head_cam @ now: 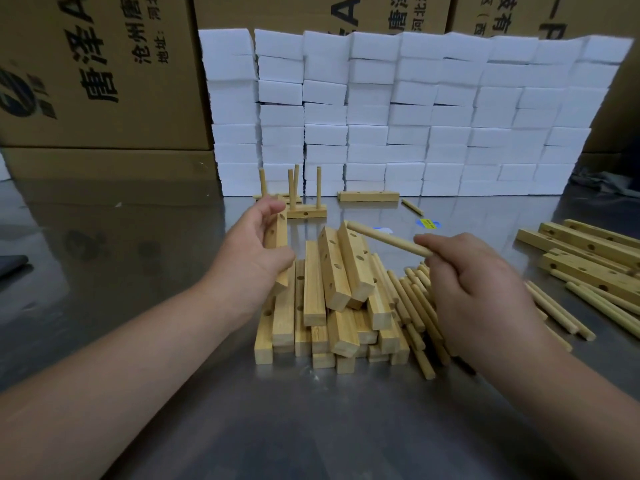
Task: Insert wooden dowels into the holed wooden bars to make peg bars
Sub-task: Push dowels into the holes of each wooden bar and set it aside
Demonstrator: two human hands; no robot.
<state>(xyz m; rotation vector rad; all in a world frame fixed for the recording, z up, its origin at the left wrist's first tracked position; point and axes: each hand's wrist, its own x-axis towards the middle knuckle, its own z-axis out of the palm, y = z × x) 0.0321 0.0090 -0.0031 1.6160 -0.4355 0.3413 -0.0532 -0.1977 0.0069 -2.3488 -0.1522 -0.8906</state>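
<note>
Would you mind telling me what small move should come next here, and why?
Probably bring the dowel tip leftward to a hole in the bar. The left hand grips the bar with open holes showing, the right hand pinches the dowel pointing towards it, and a gap separates the two.
</note>
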